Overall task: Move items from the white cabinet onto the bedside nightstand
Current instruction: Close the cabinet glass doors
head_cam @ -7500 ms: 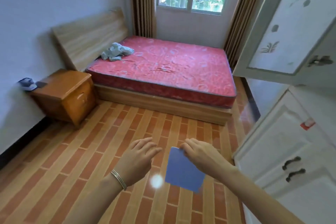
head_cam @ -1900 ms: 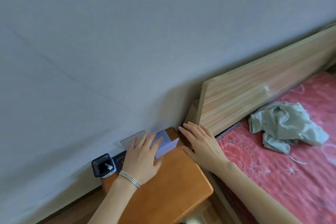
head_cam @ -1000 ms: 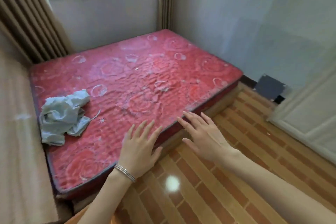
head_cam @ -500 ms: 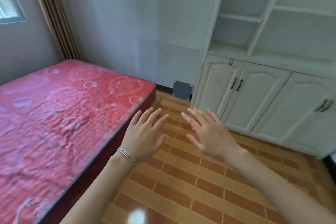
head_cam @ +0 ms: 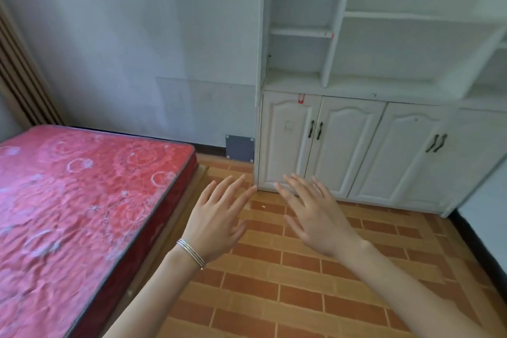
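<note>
With the red bed (head_cam: 82, 200) at the left, the left hand (head_cam: 216, 225) and right hand (head_cam: 315, 219) reached forward side by side, fingers spread and empty. This looked like the approach to fetch an item. The white cabinet (head_cam: 351, 143) stood ahead, its shelves showing nothing and its doors closed, so opening one likely came next. The nightstand was out of view.

Both hands are held out in front, backs up, holding nothing. The left hand (head_cam: 216, 223) has its fingers straight and spread, pointing forward and to the right, with thin bangles (head_cam: 191, 252) at the wrist. The right hand (head_cam: 315, 217) has its fingers straight and spread, pointing forward and to the left. The fingertips come near each other but stay apart. Both forearms are bare.
</note>
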A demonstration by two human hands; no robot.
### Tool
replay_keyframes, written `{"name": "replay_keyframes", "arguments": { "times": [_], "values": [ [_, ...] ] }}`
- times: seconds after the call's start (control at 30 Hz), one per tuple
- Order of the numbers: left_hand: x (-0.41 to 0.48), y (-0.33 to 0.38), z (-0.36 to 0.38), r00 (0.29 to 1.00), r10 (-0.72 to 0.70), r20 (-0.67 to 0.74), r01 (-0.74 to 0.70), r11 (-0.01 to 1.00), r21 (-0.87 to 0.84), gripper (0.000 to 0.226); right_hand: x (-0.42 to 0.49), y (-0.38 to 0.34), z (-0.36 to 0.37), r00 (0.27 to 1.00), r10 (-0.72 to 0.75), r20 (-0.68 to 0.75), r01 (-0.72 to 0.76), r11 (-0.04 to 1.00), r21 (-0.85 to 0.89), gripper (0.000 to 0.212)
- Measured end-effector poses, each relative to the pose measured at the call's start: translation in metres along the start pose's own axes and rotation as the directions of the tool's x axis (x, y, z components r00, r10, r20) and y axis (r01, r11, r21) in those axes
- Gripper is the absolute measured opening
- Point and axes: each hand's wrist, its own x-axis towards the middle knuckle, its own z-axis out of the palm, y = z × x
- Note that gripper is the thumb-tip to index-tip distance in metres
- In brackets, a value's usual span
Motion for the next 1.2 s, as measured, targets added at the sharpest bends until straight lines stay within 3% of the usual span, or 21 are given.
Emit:
{"name": "replay_keyframes", "arguments": {
  "times": [0.3,0.6,0.8,0.97,1.2],
  "values": [
    [0.104,-0.091,0.039,0.994,0.113,-0.011,-0.113,0.993,0.019,0.056,0.102,0.042,0.047,0.995,0.098,0.009,-0.097,0.993,-0.067,0.053],
    [0.216,-0.183,0.061,0.969,0.246,-0.040,-0.243,0.968,0.065,0.054,0.213,0.064,0.073,0.984,0.178,-0.012,-0.178,0.984,-0.005,0.049],
    [0.263,-0.216,0.101,0.962,0.271,-0.040,-0.270,0.963,0.010,0.051,0.254,0.087,0.108,0.979,0.202,0.026,-0.203,0.979,0.026,0.048],
    [0.316,-0.239,0.136,0.963,0.269,-0.010,-0.269,0.963,0.029,0.051,0.291,0.130,0.138,0.978,0.201,0.049,-0.203,0.979,0.030,0.046],
    [0.439,-0.269,0.147,0.941,0.333,-0.066,-0.329,0.942,0.065,0.051,0.371,0.229,0.157,0.976,0.212,-0.053,-0.214,0.976,-0.041,0.047]
  ]
}}
